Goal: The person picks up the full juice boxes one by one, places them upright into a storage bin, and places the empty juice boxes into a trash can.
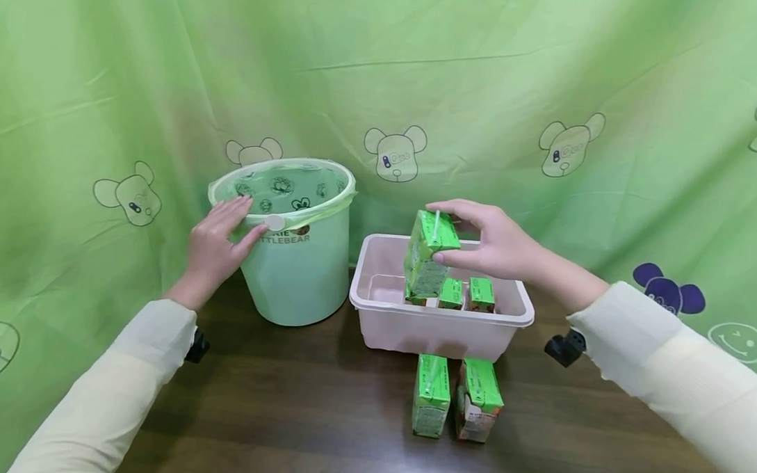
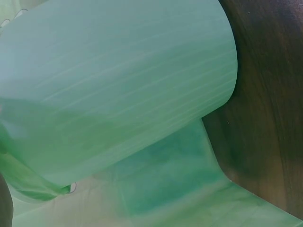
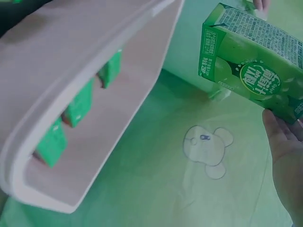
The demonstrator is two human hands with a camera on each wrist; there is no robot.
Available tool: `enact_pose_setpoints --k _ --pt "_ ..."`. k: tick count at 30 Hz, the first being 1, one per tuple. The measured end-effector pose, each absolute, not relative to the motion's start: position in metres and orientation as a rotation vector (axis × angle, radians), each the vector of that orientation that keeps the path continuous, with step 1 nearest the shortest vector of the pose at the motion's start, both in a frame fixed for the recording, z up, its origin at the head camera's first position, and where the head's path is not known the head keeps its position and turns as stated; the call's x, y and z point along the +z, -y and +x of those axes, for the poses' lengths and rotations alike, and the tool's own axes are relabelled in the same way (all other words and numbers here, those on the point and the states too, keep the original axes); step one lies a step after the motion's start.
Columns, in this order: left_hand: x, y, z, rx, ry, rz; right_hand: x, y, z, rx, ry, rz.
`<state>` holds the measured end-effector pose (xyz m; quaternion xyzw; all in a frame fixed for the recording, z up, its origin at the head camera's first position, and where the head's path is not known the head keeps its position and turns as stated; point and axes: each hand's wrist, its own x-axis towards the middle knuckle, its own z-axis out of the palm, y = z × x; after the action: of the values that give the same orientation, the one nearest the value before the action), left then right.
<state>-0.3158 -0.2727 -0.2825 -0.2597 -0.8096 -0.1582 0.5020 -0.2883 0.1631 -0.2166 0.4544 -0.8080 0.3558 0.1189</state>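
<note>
2 green-topped juice cartons (image 1: 432, 400) stand upright nearest me on the dark wooden counter (image 1: 310, 415), just beside each other with a narrow gap between. Right behind them sits the pale pink bin (image 1: 428, 330), whose front wall blocks my view of the lower parts of the 3 cartons (image 1: 481, 293) standing in it. Above the bin my right hand (image 1: 500, 242) is clamped on 1 more carton (image 1: 428, 258), fingers on its far side and thumb on its near side. I have it slightly tilted, with a white straw (image 1: 436, 226) on its top; it covers part of the bin's inside and most of the leftmost carton in there.

To the left of the bin, close by, stands the mint-green bucket (image 1: 298, 282) with a printed liner (image 1: 274, 187) folded over its rim. My left hand (image 1: 217, 245) is well apart from the right, resting on that rim with fingers extended over the edge, thumb spread away toward a round white tab (image 1: 275, 222). Behind everything hangs a green curtain (image 1: 483, 101) printed with bear-like heads, rising close behind the bucket and bin.
</note>
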Motion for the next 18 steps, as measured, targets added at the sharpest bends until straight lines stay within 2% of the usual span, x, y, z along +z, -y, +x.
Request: enact_pose_setpoints --k 18 --pt "-0.282 0.27 -0.314 -0.401 1.969 -0.621 -0.167 -0.082 -0.322 1.311 2.319 1.276"
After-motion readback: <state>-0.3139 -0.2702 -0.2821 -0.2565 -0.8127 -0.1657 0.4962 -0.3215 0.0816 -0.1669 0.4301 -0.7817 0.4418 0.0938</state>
